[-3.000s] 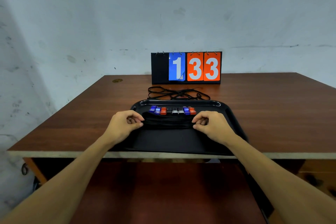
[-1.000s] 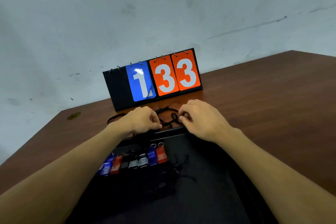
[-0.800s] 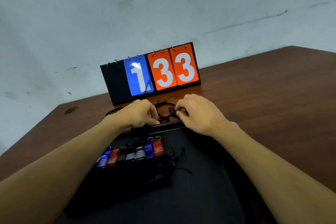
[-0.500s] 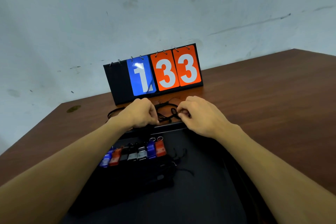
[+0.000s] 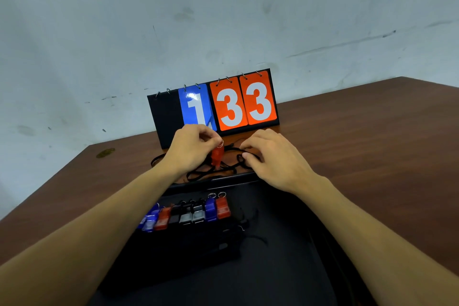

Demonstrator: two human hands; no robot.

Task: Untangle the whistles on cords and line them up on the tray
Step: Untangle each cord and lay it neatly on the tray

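My left hand [image 5: 190,147] pinches the metal ring of a red whistle [image 5: 216,157], which hangs just above the tangle of black cords [image 5: 218,169] on the table behind the tray. My right hand [image 5: 272,159] rests on the right side of that tangle, fingers curled on a cord. On the black tray [image 5: 285,268] a row of several whistles [image 5: 188,215], blue, red, black and grey, lies side by side with their cords bunched toward me.
A flip scoreboard [image 5: 216,106] reading 1 and 33 stands just behind the cords, close to the wall. The brown wooden table [image 5: 372,156] stretches to the right; its left edge runs diagonally at my left.
My hands left the tray and reached to the cord tangle behind it. In the last half second my left hand lifted a red whistle out of the tangle by its ring.
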